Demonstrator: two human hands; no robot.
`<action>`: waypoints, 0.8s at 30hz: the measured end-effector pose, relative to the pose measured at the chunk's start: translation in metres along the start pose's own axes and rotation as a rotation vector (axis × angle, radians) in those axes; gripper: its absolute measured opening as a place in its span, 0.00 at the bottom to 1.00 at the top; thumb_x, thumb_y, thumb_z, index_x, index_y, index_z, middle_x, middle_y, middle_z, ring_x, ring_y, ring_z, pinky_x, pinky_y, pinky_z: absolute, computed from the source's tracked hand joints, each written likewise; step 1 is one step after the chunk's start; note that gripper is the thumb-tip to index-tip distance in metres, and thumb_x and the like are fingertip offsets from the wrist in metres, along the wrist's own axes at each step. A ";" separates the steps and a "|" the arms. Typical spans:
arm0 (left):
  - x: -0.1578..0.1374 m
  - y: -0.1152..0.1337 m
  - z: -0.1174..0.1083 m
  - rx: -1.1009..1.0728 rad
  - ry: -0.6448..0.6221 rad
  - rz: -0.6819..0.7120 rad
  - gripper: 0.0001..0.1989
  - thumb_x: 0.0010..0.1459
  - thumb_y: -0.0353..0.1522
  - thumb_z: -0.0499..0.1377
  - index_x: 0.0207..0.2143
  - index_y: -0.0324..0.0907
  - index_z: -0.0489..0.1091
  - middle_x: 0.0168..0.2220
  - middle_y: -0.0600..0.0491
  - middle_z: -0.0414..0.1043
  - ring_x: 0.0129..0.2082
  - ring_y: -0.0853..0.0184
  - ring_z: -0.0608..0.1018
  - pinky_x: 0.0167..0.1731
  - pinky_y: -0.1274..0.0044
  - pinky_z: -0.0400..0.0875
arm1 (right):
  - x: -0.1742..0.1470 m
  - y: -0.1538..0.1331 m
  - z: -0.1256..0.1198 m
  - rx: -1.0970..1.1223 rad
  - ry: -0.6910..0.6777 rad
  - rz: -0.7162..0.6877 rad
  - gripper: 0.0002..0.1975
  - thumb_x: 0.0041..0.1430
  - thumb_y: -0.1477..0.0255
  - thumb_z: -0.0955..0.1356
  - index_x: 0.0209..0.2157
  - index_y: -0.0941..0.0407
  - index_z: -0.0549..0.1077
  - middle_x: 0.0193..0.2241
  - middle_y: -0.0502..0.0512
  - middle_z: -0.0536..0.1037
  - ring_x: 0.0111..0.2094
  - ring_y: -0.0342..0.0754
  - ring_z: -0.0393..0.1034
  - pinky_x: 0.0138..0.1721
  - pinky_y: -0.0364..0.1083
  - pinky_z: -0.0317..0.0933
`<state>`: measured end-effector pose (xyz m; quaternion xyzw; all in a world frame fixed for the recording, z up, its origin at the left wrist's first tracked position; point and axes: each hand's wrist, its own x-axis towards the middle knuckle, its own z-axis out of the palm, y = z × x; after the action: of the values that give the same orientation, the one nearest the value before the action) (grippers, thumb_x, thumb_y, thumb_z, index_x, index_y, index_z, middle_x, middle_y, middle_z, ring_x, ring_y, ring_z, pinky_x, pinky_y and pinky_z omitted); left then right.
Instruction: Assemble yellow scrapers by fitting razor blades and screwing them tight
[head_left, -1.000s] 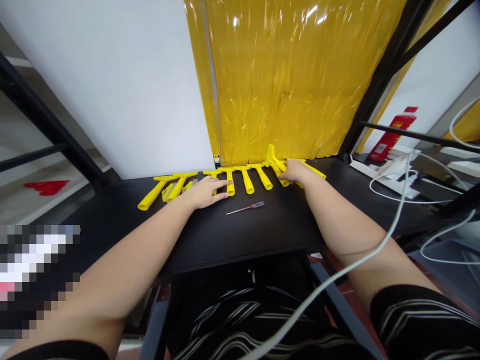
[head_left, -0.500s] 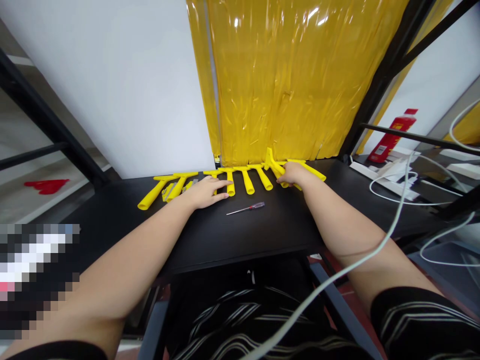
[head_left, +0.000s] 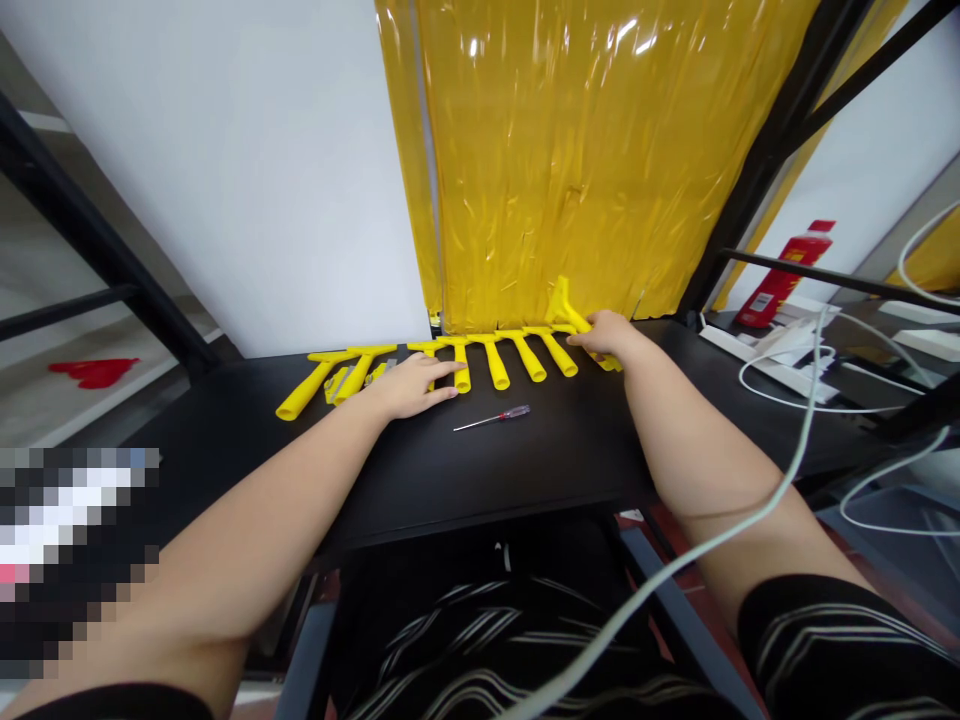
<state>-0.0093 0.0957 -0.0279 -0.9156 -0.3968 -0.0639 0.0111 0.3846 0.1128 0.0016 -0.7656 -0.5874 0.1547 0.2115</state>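
Note:
Several yellow plastic scrapers [head_left: 495,365], each with a wide flat head and a hollow round handle, lie in a row along the back of the black table. My left hand [head_left: 416,385] rests over the row with fingers stretched out, touching or just above one handle. At the row's right end, my right hand [head_left: 611,335] is closed around another scraper [head_left: 566,305], whose head tilts up against the yellow curtain. The fingers hide much of its handle. A small screwdriver [head_left: 495,418] with a clear purplish handle lies in front of the row.
Yellow plastic strips [head_left: 600,180] and a white panel [head_left: 285,180] stand behind the table [head_left: 480,480]. Black metal posts flank it. At right are a red bottle [head_left: 787,275] and white cables. One cable [head_left: 675,555] crosses in front of my right forearm.
My right hand has shifted a little to the right with its scraper, uncovering a scraper in the row. My left hand and the screwdriver have stayed put.

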 end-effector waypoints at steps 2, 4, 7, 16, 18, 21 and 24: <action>0.000 0.000 0.000 0.013 -0.005 -0.002 0.33 0.72 0.53 0.49 0.72 0.50 0.64 0.56 0.44 0.77 0.60 0.52 0.72 0.62 0.63 0.66 | 0.009 0.014 -0.008 0.059 0.067 0.028 0.17 0.60 0.66 0.77 0.47 0.60 0.79 0.31 0.59 0.83 0.24 0.48 0.77 0.28 0.45 0.72; -0.001 0.001 -0.001 0.016 -0.010 -0.004 0.33 0.72 0.52 0.49 0.72 0.49 0.64 0.57 0.44 0.76 0.61 0.52 0.71 0.63 0.63 0.66 | 0.016 0.026 -0.012 0.100 0.089 0.035 0.14 0.59 0.68 0.77 0.43 0.60 0.79 0.28 0.57 0.82 0.24 0.47 0.77 0.29 0.44 0.72; -0.003 0.003 -0.002 0.010 -0.004 -0.009 0.33 0.72 0.53 0.49 0.72 0.49 0.64 0.59 0.43 0.75 0.63 0.52 0.71 0.62 0.62 0.67 | 0.023 0.038 -0.014 0.152 0.064 0.059 0.10 0.58 0.73 0.77 0.40 0.60 0.78 0.27 0.57 0.81 0.25 0.48 0.77 0.29 0.44 0.72; -0.004 0.002 -0.003 0.000 0.007 -0.005 0.33 0.72 0.54 0.49 0.71 0.49 0.64 0.62 0.44 0.73 0.65 0.52 0.71 0.64 0.61 0.66 | 0.021 0.037 -0.011 0.073 0.018 0.073 0.07 0.56 0.76 0.77 0.36 0.60 0.78 0.25 0.57 0.81 0.27 0.50 0.79 0.30 0.45 0.73; -0.004 0.002 -0.002 -0.007 0.010 0.001 0.33 0.72 0.53 0.49 0.72 0.49 0.64 0.63 0.44 0.73 0.65 0.52 0.71 0.66 0.61 0.65 | 0.019 0.035 -0.013 0.058 0.023 0.075 0.08 0.57 0.74 0.77 0.37 0.60 0.78 0.24 0.56 0.80 0.26 0.50 0.78 0.30 0.46 0.73; -0.005 0.002 -0.003 -0.017 0.018 -0.001 0.33 0.72 0.53 0.49 0.72 0.49 0.64 0.64 0.44 0.72 0.66 0.52 0.70 0.65 0.60 0.66 | 0.018 0.039 -0.021 0.066 0.086 0.084 0.08 0.60 0.72 0.76 0.39 0.61 0.79 0.23 0.57 0.80 0.25 0.51 0.78 0.30 0.46 0.72; -0.006 0.001 -0.004 -0.022 0.019 0.004 0.33 0.72 0.54 0.49 0.71 0.50 0.64 0.65 0.45 0.72 0.66 0.52 0.70 0.65 0.60 0.66 | 0.022 0.056 -0.035 0.059 0.227 0.116 0.08 0.60 0.70 0.75 0.38 0.61 0.80 0.24 0.58 0.80 0.26 0.53 0.79 0.31 0.48 0.73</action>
<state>-0.0126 0.0903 -0.0244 -0.9158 -0.3942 -0.0770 0.0050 0.4538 0.1171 0.0037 -0.8043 -0.5098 0.0963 0.2897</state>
